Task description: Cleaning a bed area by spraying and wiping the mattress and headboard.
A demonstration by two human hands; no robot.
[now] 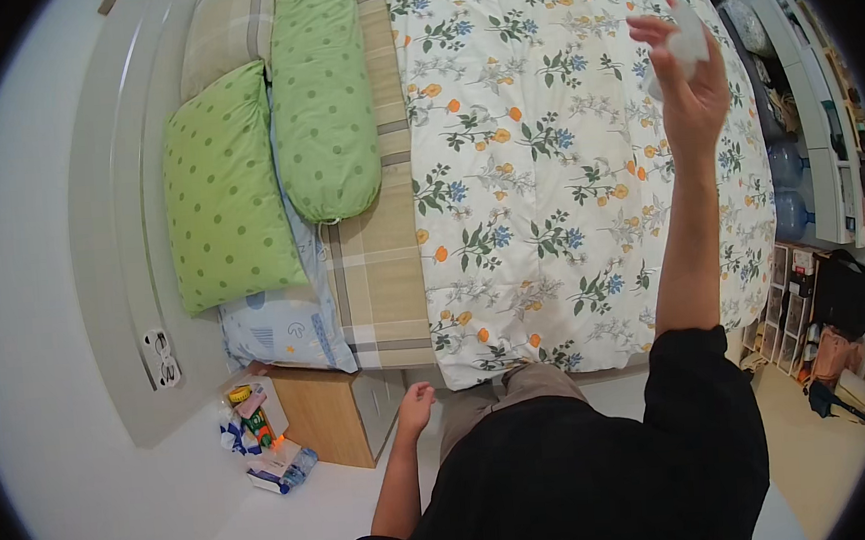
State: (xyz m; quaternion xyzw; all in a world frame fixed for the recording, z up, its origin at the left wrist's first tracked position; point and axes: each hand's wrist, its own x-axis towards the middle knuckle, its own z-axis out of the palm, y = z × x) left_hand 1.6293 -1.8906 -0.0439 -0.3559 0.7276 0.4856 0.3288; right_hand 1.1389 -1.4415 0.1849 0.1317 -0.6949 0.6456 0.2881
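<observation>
My right hand (pixel 694 90) is stretched out above the far right part of the bed. Its fingers are wrapped around a whitish, translucent object (pixel 687 43), perhaps a small bottle; blur and the fingers hide its exact shape. Beneath lies a white duvet (pixel 547 187) with a print of orange and blue flowers, spread nearly flat over the bed. My left hand (pixel 417 409) hangs low beside the bed's near edge, fingers loosely curled, with nothing visible in it. It is nearest to the wooden bedside cabinet (pixel 318 413) and the duvet's near left corner.
Left on the bed are a green dotted pillow (pixel 232 201), a green bolster (pixel 324 112), a blue patterned pillow (pixel 279 330) and a beige plaid pillow (pixel 228 36). Wall sockets (pixel 162 358) sit near the headboard. Water jugs (pixel 790 192) and a black bag (pixel 844 294) stand right.
</observation>
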